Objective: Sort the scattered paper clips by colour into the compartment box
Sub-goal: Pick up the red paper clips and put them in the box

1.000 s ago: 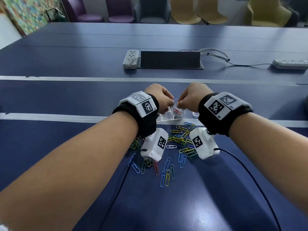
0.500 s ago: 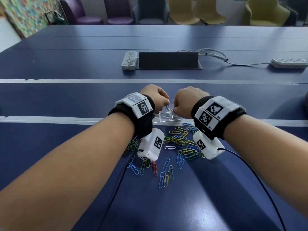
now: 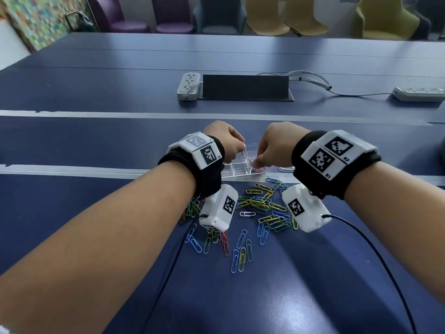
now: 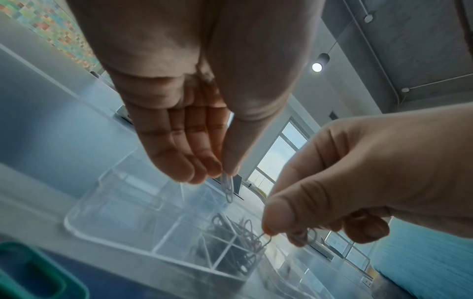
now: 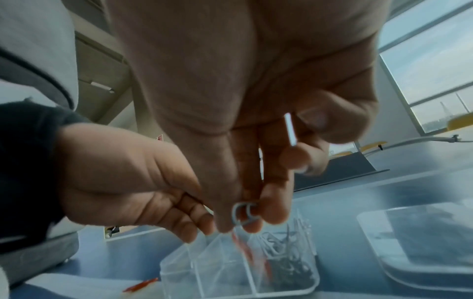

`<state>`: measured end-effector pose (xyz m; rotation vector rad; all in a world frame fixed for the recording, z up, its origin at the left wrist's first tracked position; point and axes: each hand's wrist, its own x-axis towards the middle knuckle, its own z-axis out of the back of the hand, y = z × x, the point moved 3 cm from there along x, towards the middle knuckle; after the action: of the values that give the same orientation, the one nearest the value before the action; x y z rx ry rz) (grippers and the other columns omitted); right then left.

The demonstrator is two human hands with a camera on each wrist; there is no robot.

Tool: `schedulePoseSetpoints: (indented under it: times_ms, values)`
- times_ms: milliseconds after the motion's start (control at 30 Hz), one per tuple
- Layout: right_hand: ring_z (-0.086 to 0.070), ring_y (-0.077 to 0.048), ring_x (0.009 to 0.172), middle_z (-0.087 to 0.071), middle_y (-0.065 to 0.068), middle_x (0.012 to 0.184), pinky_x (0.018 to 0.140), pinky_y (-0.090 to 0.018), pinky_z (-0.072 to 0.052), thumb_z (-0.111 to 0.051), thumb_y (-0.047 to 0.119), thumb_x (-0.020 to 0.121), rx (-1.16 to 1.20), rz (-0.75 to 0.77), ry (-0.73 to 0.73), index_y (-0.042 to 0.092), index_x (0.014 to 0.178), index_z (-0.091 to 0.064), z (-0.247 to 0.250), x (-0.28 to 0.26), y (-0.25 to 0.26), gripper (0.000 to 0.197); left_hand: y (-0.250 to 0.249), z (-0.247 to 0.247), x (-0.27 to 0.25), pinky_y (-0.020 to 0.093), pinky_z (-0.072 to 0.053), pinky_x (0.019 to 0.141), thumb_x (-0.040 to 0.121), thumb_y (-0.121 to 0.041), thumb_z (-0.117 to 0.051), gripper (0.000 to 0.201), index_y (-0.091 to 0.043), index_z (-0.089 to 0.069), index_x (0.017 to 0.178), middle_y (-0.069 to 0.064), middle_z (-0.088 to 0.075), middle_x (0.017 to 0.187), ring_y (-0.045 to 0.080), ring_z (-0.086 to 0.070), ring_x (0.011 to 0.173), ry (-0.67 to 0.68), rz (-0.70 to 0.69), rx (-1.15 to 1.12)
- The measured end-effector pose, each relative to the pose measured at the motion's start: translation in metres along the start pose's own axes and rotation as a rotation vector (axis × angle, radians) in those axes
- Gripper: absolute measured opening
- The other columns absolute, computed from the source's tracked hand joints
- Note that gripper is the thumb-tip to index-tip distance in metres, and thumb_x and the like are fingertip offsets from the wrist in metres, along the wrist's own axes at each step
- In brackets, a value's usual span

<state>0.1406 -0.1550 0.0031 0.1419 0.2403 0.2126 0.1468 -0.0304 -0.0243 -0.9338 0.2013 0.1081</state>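
Two hands meet above a clear compartment box (image 3: 237, 170) on a dark blue table (image 3: 313, 273), the box standing at the far edge of a scatter of loose paper clips (image 3: 260, 208) in yellow, green, blue, red and white. The left hand (image 3: 225, 141) pinches a pale clip (image 4: 228, 187) between thumb and fingertips, the other fingers pressed together beside it, so that the clip hangs straight down over the box. The right hand (image 3: 274, 145), just right of it, has its fingers curled and pinches a grey clip (image 5: 243, 215) at the fingertips (a second pale piece shows higher between its fingers, too blurred to identify). One compartment at the right end of the box already holds a tangle of clips (image 4: 238, 232), their colour hard to judge in the wrist views. A clear lid (image 5: 419, 242) lies flat just right of the box. Farther off sit a power strip (image 3: 189, 86) and a black panel (image 3: 245, 87).
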Motion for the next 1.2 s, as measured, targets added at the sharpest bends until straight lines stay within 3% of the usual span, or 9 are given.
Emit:
schedulePoseSetpoints:
  times_ms: [167,267,400,467,567,667,800,933,1200]
  values:
    - [-0.063,-0.022,0.087,-0.071,-0.003,0.092,0.077,-0.026,-0.050,-0.061,0.015,0.082,0.067,-0.023,-0.063,0.016,0.097,-0.074,0.000,0.005,-0.005,0.020,-0.003,-0.008,0.002,0.045,-0.058,0.082,0.080,-0.007,-0.067,0.026,-0.021,-0.061,0.058,0.005,-0.061,0.063,0.026,-0.060,0.069,0.030,-0.003,-0.005]
    - [-0.058,-0.018,0.080,-0.066,-0.002,0.086,0.074,-0.023,-0.045,-0.068,0.015,0.079,0.151,-0.055,-0.118,0.021,0.096,-0.073,-0.001,0.007,-0.008,0.018,-0.007,-0.013,0.004,0.047,-0.058,0.080,0.079,-0.006,-0.067,0.029,-0.021,-0.062,0.054,0.013,-0.065,0.070,0.027,-0.060,0.068,0.047,-0.010,0.008]
    - [-0.062,-0.020,0.071,-0.067,-0.004,0.069,0.078,-0.031,-0.057,-0.065,0.010,0.079,0.261,-0.098,-0.130,0.017,0.085,-0.076,-0.004,0.008,-0.013,0.015,-0.008,-0.018,0.006,0.046,-0.059,0.076,0.076,-0.007,-0.067,0.025,-0.019,-0.066,0.054,0.020,-0.072,0.081,0.025,-0.060,0.065,0.054,-0.018,0.049]
    - [-0.062,-0.020,0.068,-0.062,-0.001,0.060,0.077,-0.032,-0.058,-0.060,0.003,0.079,0.280,-0.111,-0.131,0.017,0.082,-0.076,-0.004,0.008,-0.015,0.022,-0.007,-0.019,0.008,0.044,-0.060,0.076,0.076,-0.008,-0.068,0.019,-0.017,-0.070,0.060,0.020,-0.073,0.083,0.024,-0.060,0.063,0.059,-0.017,0.074]
    - [-0.064,-0.021,0.067,-0.070,-0.007,0.072,0.076,-0.035,-0.060,-0.053,-0.004,0.077,0.302,-0.112,-0.127,0.019,0.077,-0.073,-0.006,0.009,-0.019,0.031,-0.010,-0.022,0.009,0.032,-0.057,0.075,0.078,-0.013,-0.070,0.008,-0.011,-0.076,0.083,0.011,-0.070,0.077,0.019,-0.057,0.059,0.060,-0.026,0.131]
    - [-0.065,-0.022,0.065,-0.071,-0.009,0.078,0.074,-0.036,-0.060,-0.054,-0.002,0.080,0.326,-0.120,-0.112,0.023,0.068,-0.067,-0.007,0.008,-0.022,0.031,-0.014,-0.022,0.009,0.024,-0.050,0.071,0.079,-0.019,-0.072,0.015,-0.015,-0.076,0.093,0.006,-0.073,0.088,0.019,-0.065,0.076,0.039,-0.065,0.238]
    - [-0.062,-0.021,0.072,-0.070,-0.006,0.090,0.078,-0.033,-0.058,-0.060,0.008,0.083,0.302,-0.100,-0.089,0.020,0.090,-0.074,-0.012,0.005,-0.020,0.020,-0.016,-0.024,0.010,0.023,-0.044,0.072,0.075,-0.023,-0.077,0.023,-0.016,-0.073,0.097,0.004,-0.071,0.102,0.019,-0.066,0.095,0.033,-0.120,0.413]
    - [-0.066,-0.021,0.094,-0.073,-0.004,0.099,0.087,-0.032,-0.054,-0.064,0.014,0.081,0.268,-0.081,-0.078,0.022,0.096,-0.073,-0.017,0.002,-0.020,0.019,-0.018,-0.022,0.011,0.024,-0.045,0.071,0.071,-0.024,-0.080,0.023,-0.015,-0.070,0.089,0.005,-0.070,0.095,0.020,-0.065,0.090,0.016,-0.191,0.476]
    - [-0.064,-0.024,0.099,-0.070,-0.006,0.106,0.087,-0.029,-0.050,-0.062,0.012,0.082,0.232,-0.078,-0.126,0.021,0.103,-0.071,-0.017,0.001,-0.024,0.025,-0.021,-0.021,0.006,0.027,-0.055,0.082,0.071,0.002,-0.067,0.027,-0.015,-0.072,0.091,0.004,-0.075,0.081,0.015,-0.069,0.082,0.033,-0.304,0.351]
